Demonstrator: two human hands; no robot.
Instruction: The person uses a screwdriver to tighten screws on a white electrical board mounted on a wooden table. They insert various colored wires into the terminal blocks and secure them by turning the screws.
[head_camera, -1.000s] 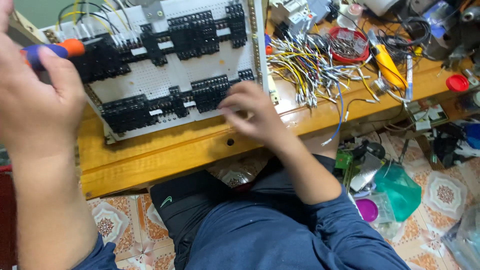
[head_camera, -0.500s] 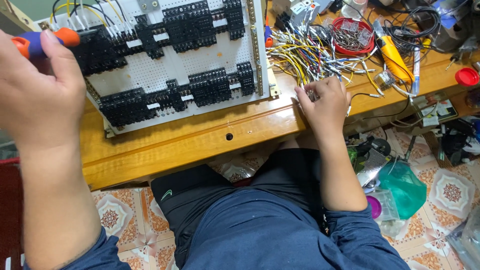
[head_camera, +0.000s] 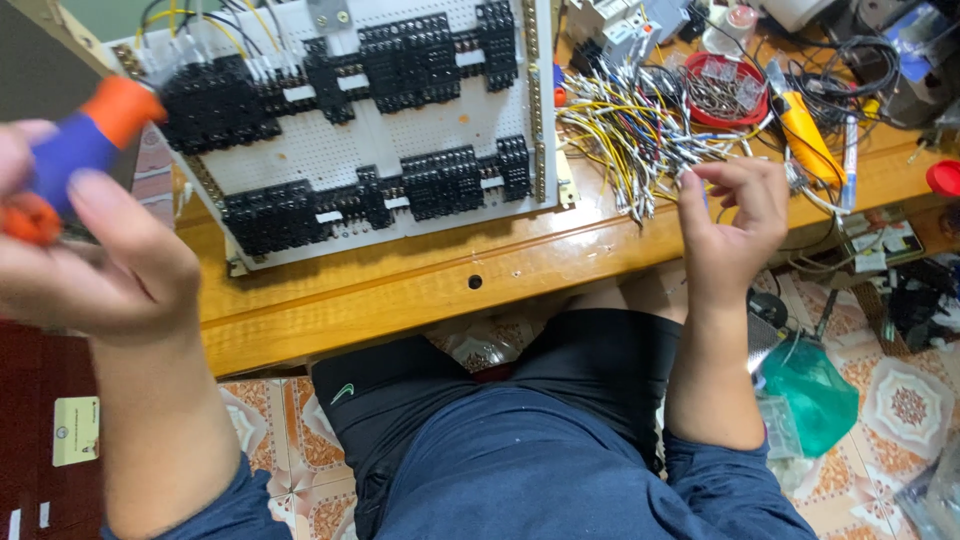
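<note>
My left hand (head_camera: 95, 260) is raised close to the camera at the left, gripping a screwdriver (head_camera: 85, 145) with a blue and orange handle. My right hand (head_camera: 730, 225) hovers at the wooden bench's front edge, fingers pinched on a thin wire at the edge of the pile of yellow and white wires (head_camera: 640, 130). A white perforated panel (head_camera: 400, 130) with rows of black relay sockets (head_camera: 410, 60) lies on the bench between my hands.
A red bowl (head_camera: 728, 90) of small parts, a yellow-handled tool (head_camera: 805, 135) and tangled cables lie at the bench's right end. A red cap (head_camera: 943, 178) sits at the far right. A green bag (head_camera: 810, 385) and clutter lie on the tiled floor.
My right hand moved from the panel's lower edge rightward to the wire pile and pinched a wire. My left hand with the screwdriver stayed raised at the left.
</note>
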